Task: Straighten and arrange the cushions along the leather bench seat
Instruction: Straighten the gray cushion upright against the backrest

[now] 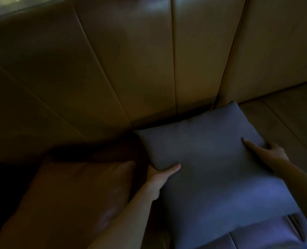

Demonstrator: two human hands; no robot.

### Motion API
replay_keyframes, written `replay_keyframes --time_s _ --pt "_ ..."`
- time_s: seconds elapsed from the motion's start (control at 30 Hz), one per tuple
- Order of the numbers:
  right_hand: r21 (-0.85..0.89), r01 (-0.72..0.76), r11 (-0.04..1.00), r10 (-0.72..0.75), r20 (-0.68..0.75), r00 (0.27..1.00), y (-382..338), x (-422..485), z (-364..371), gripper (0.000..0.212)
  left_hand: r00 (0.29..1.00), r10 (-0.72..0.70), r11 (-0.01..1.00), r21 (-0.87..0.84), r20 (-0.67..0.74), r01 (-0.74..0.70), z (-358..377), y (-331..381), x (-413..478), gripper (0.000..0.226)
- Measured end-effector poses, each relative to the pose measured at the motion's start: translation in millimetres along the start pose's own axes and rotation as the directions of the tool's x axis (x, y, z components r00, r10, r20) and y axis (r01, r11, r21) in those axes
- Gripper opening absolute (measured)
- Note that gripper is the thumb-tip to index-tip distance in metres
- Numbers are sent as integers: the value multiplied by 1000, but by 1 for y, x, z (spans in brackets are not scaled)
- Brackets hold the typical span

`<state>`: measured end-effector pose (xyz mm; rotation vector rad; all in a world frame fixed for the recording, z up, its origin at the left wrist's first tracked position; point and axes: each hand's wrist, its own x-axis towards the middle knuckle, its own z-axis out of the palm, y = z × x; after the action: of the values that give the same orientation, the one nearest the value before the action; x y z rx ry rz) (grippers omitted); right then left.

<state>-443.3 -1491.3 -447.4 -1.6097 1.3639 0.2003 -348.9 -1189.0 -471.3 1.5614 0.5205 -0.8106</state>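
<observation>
A grey-blue fabric cushion lies flat on the leather bench seat, its far edge close to the padded backrest. My left hand grips the cushion's left edge, thumb on top and fingers underneath. My right hand holds its right edge, one finger stretched across the top. A brown leather cushion lies to the left, beside my left forearm.
The backrest is made of tall vertical leather panels with seams. The scene is dim. Bare seat leather runs on to the right of the grey-blue cushion. A shiny seat front with a seam shows at the bottom right.
</observation>
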Motion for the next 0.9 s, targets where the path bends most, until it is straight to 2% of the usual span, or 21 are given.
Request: replay_keyframes --time_s 0.17,0.33,0.4,0.53,0.63,0.8,0.9 --pt "143 49 988 -52 19 998 -7 -27 -15 124 996 94 993 -74 13 -92 -7 -6 -7 92" --pt "328 146 933 -133 -62 989 -13 -34 -23 86 950 310 950 -26 -45 -311 -8 8 -22 98" --pt "408 199 891 -164 -120 979 -27 -38 -22 78 912 402 915 15 -77 -402 -8 22 -24 105" --pt "449 283 848 -240 -152 959 -55 -37 -15 103 841 532 847 71 -96 -527 -11 50 -19 107" --pt "450 262 854 -252 -84 964 -58 -23 0 83 827 551 834 96 -112 -543 -18 56 -3 109" --pt "423 257 869 -293 21 956 -51 -2 25 97 833 546 837 118 -93 -535 -22 58 18 105" --pt "398 273 876 -293 -11 956 -55 3 25 97 832 545 837 125 -97 -533 -22 61 21 107"
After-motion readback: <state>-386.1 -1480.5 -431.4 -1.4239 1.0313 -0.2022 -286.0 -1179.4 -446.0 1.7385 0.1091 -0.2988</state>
